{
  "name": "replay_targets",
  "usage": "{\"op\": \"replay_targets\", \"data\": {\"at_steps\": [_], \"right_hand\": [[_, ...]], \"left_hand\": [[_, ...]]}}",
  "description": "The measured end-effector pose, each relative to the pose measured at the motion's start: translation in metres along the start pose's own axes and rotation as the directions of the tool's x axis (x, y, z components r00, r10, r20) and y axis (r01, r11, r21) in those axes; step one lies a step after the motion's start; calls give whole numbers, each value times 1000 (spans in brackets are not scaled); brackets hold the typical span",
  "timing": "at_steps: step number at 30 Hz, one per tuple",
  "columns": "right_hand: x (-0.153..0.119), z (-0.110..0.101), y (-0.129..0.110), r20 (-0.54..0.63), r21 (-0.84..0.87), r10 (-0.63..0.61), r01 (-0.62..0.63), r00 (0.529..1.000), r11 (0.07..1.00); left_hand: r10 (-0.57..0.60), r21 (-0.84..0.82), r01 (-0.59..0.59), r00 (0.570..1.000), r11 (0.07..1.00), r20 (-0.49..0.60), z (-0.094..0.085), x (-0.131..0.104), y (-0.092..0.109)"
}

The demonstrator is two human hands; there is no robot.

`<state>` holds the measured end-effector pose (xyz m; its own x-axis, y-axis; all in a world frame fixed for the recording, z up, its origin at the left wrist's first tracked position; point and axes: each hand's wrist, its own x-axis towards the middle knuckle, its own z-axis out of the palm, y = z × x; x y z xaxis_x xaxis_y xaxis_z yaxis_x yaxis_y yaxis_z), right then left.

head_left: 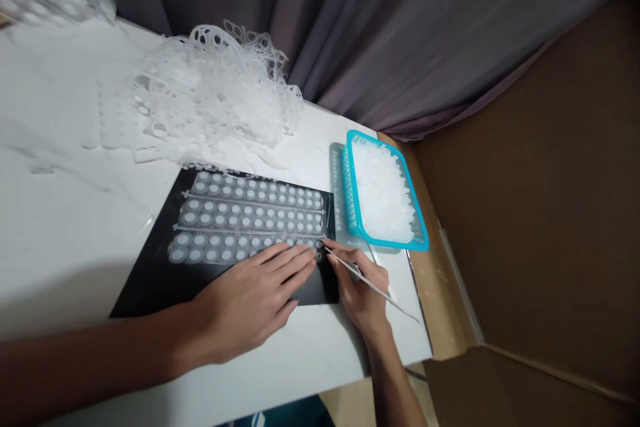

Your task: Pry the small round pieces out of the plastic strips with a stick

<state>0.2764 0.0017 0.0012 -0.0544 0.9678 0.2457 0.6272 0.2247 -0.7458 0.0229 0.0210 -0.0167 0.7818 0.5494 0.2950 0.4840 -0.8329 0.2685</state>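
On the black mat point(150, 283), the nearest strip of round translucent pieces point(214, 241) is running lengthwise from left to right. The left hand point(253, 300) is lying open, fingers together, over its near edge. The right hand point(361, 290), nearer to its right end, is pinching a slim tool point(397, 306) beside the mat's right edge.

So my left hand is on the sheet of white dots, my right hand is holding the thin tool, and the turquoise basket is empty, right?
Not quite: the head view shows the turquoise basket heaped with white pieces. Your left hand is on the sheet of white dots, and your right hand is holding the thin tool.
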Motion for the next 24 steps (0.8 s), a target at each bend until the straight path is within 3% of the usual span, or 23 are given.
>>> {"op": "replay_targets", "data": {"at_steps": [17, 24], "right_hand": [[1, -11, 2, 148, -6, 22, -22, 989, 1000], [5, -12, -1, 191, -92, -70, 89, 979, 992]], "left_hand": [[-11, 17, 11, 1000, 1000, -10, -1, 0, -1], [-16, 25, 16, 1000, 1000, -2, -2, 0, -1]]}}
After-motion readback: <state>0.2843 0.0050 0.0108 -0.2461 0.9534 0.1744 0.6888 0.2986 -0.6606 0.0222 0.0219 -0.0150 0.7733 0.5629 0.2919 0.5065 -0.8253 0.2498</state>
